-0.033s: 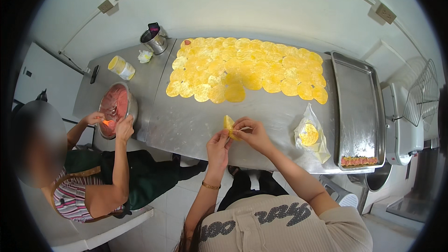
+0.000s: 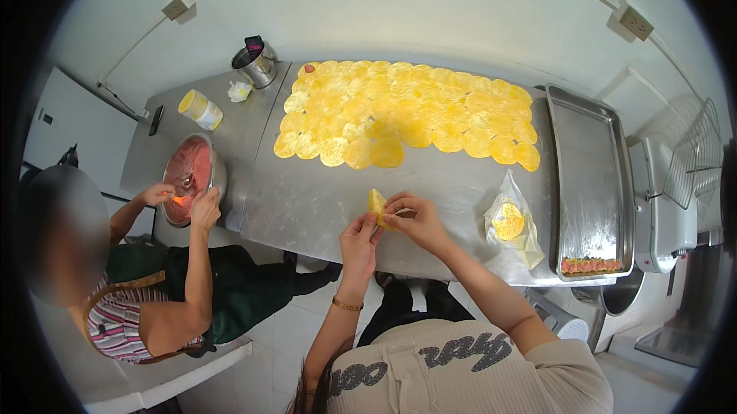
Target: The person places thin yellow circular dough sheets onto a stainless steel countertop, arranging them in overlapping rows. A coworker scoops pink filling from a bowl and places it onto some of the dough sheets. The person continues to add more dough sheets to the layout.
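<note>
- Compared with the earlier frame, almost no difference is seen: the folded yellow wrapper (image 2: pixel 375 201) is kept in the same place, above the near part of the steel table (image 2: pixel 307 199).
- It is pinched near its lower end by the fingertips of the left hand (image 2: pixel 358 244) and, from its right side, by those of the right hand (image 2: pixel 418 222).
- The table is covered toward the wall (image 2: pixel 345 15) by overlapping round yellow wrappers (image 2: pixel 407 111); at the right, a metal tray (image 2: pixel 589 176) is placed.
- At the left, a metal bowl (image 2: pixel 219 176) of pink paste (image 2: pixel 196 164) is held by a co-worker (image 2: pixel 165 314).
- The wrapper's long axis is directed away from the body, its far end leaned slightly left, toward the overlapping wrappers.
</note>
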Demonstrator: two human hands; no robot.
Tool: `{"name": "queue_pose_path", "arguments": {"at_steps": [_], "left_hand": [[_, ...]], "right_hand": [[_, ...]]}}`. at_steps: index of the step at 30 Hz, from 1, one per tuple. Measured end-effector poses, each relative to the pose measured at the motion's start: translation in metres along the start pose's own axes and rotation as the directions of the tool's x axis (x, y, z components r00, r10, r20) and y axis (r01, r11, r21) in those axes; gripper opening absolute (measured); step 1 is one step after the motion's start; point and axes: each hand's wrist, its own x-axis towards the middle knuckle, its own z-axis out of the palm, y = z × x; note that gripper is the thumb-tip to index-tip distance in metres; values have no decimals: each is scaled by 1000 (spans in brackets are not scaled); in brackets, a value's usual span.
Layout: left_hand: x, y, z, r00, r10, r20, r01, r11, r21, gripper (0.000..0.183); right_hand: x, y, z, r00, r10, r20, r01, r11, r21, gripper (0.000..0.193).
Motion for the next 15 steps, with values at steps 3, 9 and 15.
{"name": "queue_pose_path", "arguments": {"at_steps": [3, 9, 15], "left_hand": [[-1, 1, 2, 999, 44, -18, -42, 995, 85, 20], [1, 13, 5, 992, 117, -53, -105, 977, 187, 21], [-4, 24, -14, 992, 101, -79, -90, 988, 127, 19]], "right_hand": [[-3, 7, 1, 1000, 1, -19, -2, 998, -57, 5], [32, 24, -20, 965, 261, -17, -191, 748, 635, 19], [101, 40, -67, 911, 393, -129, -132, 574, 808, 26]]}}
